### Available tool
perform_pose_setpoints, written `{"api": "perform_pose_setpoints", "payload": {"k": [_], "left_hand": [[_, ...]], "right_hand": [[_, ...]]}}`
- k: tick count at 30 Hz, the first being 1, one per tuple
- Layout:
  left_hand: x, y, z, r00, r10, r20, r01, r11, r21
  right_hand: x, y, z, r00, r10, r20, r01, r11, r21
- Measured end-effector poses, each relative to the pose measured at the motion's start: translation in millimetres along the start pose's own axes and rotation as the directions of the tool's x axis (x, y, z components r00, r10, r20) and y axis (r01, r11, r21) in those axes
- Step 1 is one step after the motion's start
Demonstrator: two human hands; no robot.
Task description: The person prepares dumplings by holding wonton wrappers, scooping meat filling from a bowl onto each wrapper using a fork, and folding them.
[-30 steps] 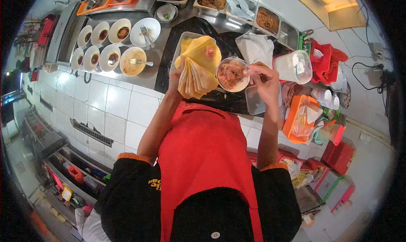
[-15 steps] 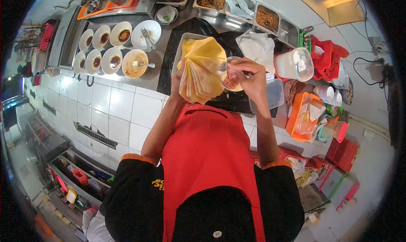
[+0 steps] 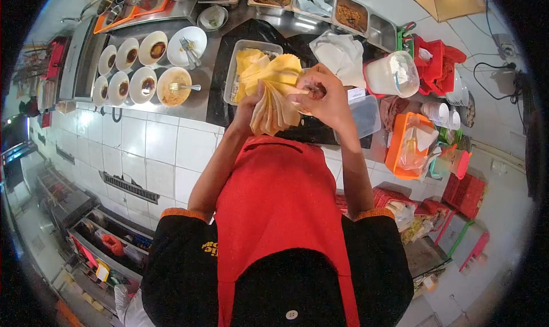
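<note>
Clasping fanned yellow sheets (image 3: 277,104), your left grip (image 3: 250,106) is closed; your right grip (image 3: 330,101) curls at their edge by the meat bowl (image 3: 314,91), its hold unclear.

You wore a red apron (image 3: 280,195) over a black shirt (image 3: 171,270) with orange cuffs (image 3: 186,213) and yellow lettering (image 3: 210,247). Your wrappers (image 3: 271,107) were yellow, the bowls (image 3: 136,82) white, their sauce (image 3: 148,87) dark brown, the bin (image 3: 396,148) orange.
</note>
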State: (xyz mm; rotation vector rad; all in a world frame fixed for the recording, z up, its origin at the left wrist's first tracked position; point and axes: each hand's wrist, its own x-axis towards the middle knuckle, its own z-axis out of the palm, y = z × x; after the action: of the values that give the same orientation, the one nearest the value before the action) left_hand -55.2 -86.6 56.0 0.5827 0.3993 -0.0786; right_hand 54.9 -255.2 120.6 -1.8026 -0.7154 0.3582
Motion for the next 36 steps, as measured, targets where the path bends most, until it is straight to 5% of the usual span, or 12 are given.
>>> {"api": "perform_pose_setpoints", "payload": {"k": [5,8,10,11,14,17,19,22,32,33,35,36], "left_hand": [[21.4,-0.6,-60.2,0.955,0.022,0.295,0.074,0.948,-0.31],[13.5,6.6,-67.0,0.979,0.134,0.151,-0.081,0.945,-0.316],[3.2,14.4,-62.4,0.962,0.267,0.054,-0.271,0.923,0.271],[6.3,10.7,-70.0,0.913,0.407,0.029,-0.339,0.717,0.609],[0.1,22.4,-84.0,0.927,0.313,0.206,-0.258,0.932,-0.256],[2.4,18.8,-98.2,0.932,0.336,0.139,-0.321,0.94,-0.116],[-3.1,19.8,-92.7,0.959,0.254,0.124,-0.171,0.871,-0.461],[-4.3,19.5,-96.6,0.945,0.278,0.172,-0.18,0.882,-0.436],[7.0,2.9,-113.4,0.961,0.258,-0.104,-0.276,0.842,-0.464],[18.9,-15.1,-128.8,0.858,0.438,-0.268,-0.418,0.899,0.131],[16.7,-9.5,-118.6,0.707,0.653,-0.273,-0.331,0.646,0.687],[6.5,4.7,-112.9,0.909,0.384,-0.164,-0.373,0.923,0.096]], "right_hand": [[-17.4,-16.0,7.5,0.972,-0.061,0.225,0.065,0.998,-0.013],[-21.1,-2.9,-15.5,0.956,-0.097,0.276,0.056,0.987,0.152],[-26.4,36.1,-40.6,0.964,0.133,0.228,-0.147,0.988,0.044],[-30.2,72.1,-51.0,0.96,0.201,0.197,-0.185,0.978,-0.097],[-49.2,155.0,-58.5,0.937,0.339,0.089,-0.266,0.854,-0.446],[-56.6,168.0,-34.4,0.939,0.332,-0.092,-0.286,0.605,-0.743],[-61.4,167.9,-20.5,0.918,0.342,-0.2,-0.366,0.541,-0.758],[-52.7,136.3,-31.1,0.846,0.528,-0.071,-0.387,0.517,-0.763],[-57.3,149.2,-35.3,0.885,0.462,-0.052,-0.351,0.591,-0.726],[-57.6,156.9,-35.0,0.89,0.455,-0.031,-0.329,0.595,-0.733],[-57.2,155.1,-36.0,0.894,0.448,-0.013,-0.311,0.599,-0.738],[-54.5,147.9,-39.5,0.883,0.47,-0.003,-0.296,0.552,-0.78]]}}
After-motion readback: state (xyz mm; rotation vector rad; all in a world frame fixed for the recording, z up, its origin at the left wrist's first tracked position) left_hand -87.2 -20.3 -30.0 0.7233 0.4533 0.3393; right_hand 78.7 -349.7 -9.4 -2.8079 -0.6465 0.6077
